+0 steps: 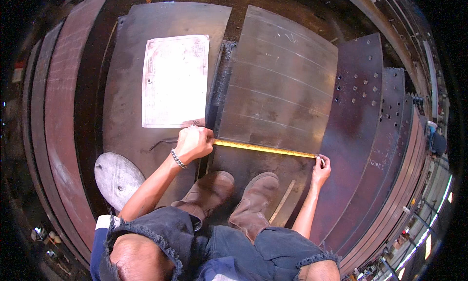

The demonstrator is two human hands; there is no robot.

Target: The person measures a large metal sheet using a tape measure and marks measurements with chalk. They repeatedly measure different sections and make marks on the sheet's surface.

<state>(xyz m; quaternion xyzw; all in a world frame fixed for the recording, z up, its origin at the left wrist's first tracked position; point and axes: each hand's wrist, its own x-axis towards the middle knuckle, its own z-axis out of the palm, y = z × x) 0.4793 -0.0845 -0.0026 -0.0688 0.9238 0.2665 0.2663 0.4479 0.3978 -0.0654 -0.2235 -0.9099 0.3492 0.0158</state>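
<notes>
A yellow tape measure (265, 148) is stretched across the near part of a steel plate (280, 71) marked with several pale lines. My left hand (192, 143), with a chain bracelet at the wrist, is closed around one end of it at the plate's left edge. The tape's case is hidden, if it is in that hand; a dark strap (163, 142) trails out to the left. At the plate's right edge my right hand (321, 170) pinches the other end of the tape between fingers and thumb. Just beyond my left hand lies a white printed drawing sheet (175, 81).
The sheet rests on another steel plate (122, 86). A grey oval metal piece (117, 178) lies by my left forearm. Plates with drilled holes (358, 86) overlap on the right, and long reddish steel pieces (66, 96) stand left. My boots (256, 198) are close below the tape.
</notes>
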